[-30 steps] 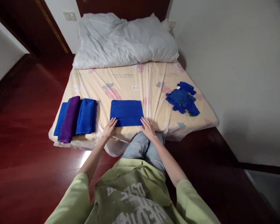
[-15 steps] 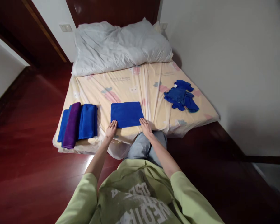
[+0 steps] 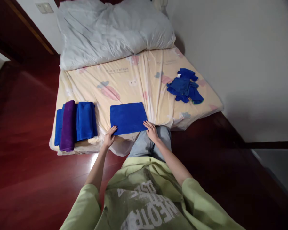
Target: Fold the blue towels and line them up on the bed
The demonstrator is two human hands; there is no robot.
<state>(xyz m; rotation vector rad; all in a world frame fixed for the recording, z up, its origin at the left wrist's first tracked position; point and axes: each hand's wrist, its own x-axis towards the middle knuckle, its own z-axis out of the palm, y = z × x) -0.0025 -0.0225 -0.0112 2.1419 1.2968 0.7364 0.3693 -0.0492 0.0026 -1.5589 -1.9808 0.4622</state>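
A blue towel (image 3: 128, 118) lies flat as a rectangle near the front edge of the bed. At its lower left corner rests my left hand (image 3: 109, 136), fingers stretched out over the border of the cloth. My right hand (image 3: 151, 131) touches the lower right corner, its fingers also extended and slightly apart. Both thumbs are hard to make out. To the left lie several folded blue towels (image 3: 85, 121) side by side, with a folded purple towel (image 3: 68, 126) on top of them.
Crumpled blue cloths (image 3: 184, 86) lie on the right side of the bed. A white quilt (image 3: 117, 32) is bunched at the head end. The patterned bed sheet (image 3: 134, 83) has wrinkles. A wall (image 3: 230, 64) stands to the right, and dark red flooring (image 3: 26, 127) surrounds the bed.
The view has tilted downward and come closer. My left hand has shifted from on top of the blue towel outward to its corner; my right hand stays at the right corner.
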